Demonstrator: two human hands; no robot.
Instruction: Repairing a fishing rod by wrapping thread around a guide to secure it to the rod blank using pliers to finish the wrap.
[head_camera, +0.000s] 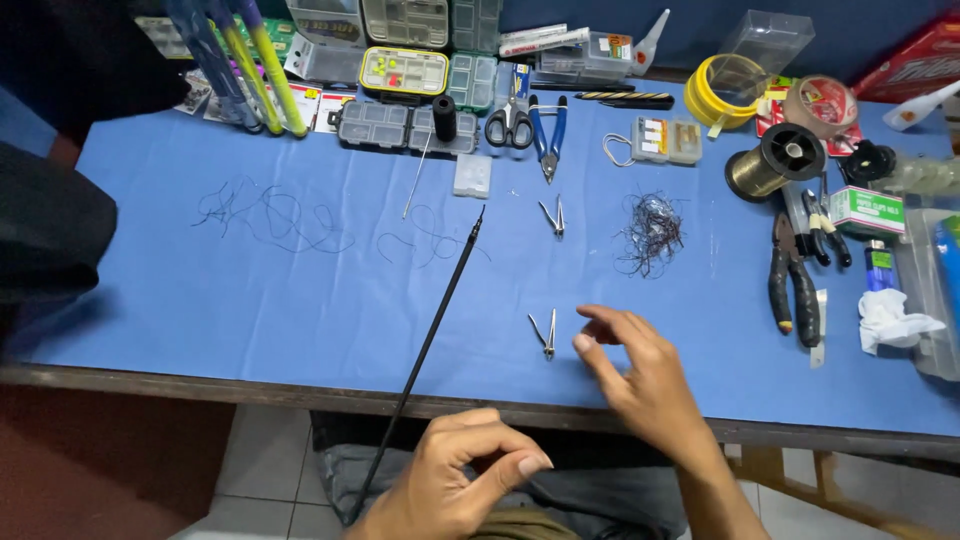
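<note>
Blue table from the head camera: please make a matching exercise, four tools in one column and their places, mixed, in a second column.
1. small clippers
2. thin black rod
3. scissors
4. black pliers

A. far edge, beside the blue-handled pliers
B. far right, near a white cloth
C. just left of the right hand
D. slanting over the table's near edge

Pairs: 1-C, 2-D, 3-A, 4-B
</note>
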